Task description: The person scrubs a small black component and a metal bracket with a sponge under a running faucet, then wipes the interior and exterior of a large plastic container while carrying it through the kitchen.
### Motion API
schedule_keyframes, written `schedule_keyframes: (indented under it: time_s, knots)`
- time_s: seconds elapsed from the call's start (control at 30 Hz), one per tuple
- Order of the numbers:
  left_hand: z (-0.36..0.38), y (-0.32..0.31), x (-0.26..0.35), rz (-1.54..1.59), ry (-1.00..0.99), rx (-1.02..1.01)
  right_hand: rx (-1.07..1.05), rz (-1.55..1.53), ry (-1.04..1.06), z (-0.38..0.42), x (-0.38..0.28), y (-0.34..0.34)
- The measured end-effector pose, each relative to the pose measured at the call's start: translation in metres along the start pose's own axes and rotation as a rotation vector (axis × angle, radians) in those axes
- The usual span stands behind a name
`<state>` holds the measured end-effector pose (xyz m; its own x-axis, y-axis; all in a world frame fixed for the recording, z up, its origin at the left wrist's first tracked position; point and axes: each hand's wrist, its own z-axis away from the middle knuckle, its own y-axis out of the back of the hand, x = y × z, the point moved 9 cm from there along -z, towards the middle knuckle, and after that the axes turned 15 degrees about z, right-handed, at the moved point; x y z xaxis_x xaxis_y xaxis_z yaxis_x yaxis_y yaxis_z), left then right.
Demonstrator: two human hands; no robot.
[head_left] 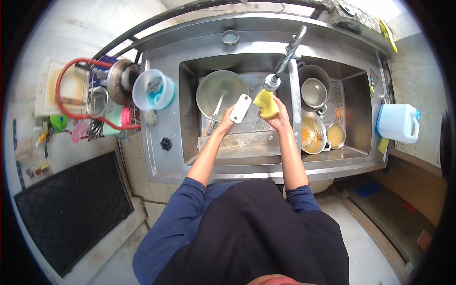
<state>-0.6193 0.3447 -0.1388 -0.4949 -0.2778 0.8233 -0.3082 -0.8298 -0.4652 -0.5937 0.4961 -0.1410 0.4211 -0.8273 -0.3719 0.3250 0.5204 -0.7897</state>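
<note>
Over the left basin of a steel sink, my left hand is closed on a small white flat object with dark marks at its two ends. My right hand grips a yellow sponge, just below the head of the spring tap. A gap separates the sponge from the white object. Below my hands, a large round pan with cloudy liquid stands in the basin, a light-handled utensil in it. A long pale flat board lies along the basin's front.
Pots, an orange-stained pan and a bowl of cloudy liquid fill part of the right basin. A clear tub stands on the left ledge, beside a rack with red tubing. At right stands a pale blue jug.
</note>
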Motion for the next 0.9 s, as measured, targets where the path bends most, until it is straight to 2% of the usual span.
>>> schedule_keyframes:
  time_s: [0.17,0.23,0.27,0.37,0.43,0.5,0.53,0.6,0.73,0.8,0.9]
  knots:
    - [-0.062,-0.036,-0.036,0.024,0.14,-0.129,0.077,0.05,0.06,0.032,-0.025,0.01]
    - [-0.077,-0.056,-0.041,-0.063,0.116,-0.228,0.084,0.021,0.055,0.044,-0.029,0.02]
    - [-0.081,-0.063,-0.041,0.003,0.116,-0.245,0.105,0.022,0.065,0.05,-0.034,0.03]
    - [-0.09,-0.067,-0.045,-0.048,0.161,-0.152,0.142,0.024,0.101,0.071,-0.05,0.054]
    - [-0.094,-0.07,-0.044,0.071,0.154,-0.112,0.111,0.005,0.151,0.084,-0.062,0.06]
    - [-0.1,-0.074,-0.023,-0.099,-0.04,-0.19,0.13,-0.006,0.164,0.096,-0.065,0.069]
    - [-0.101,-0.074,-0.023,-0.099,-0.039,-0.186,0.154,-0.019,0.183,0.101,-0.067,0.074]
    - [-0.1,-0.071,-0.012,-0.027,0.013,-0.056,0.156,-0.032,0.199,0.109,-0.067,0.08]
    - [-0.116,-0.073,-0.014,0.018,0.046,-0.106,0.191,-0.025,0.184,0.112,-0.059,0.09]
    - [-0.118,-0.074,-0.014,-0.022,0.086,-0.045,0.314,-0.05,0.163,0.112,-0.05,0.101]
    - [-0.117,-0.078,-0.011,-0.106,0.075,-0.028,0.27,-0.061,0.137,0.105,-0.043,0.088]
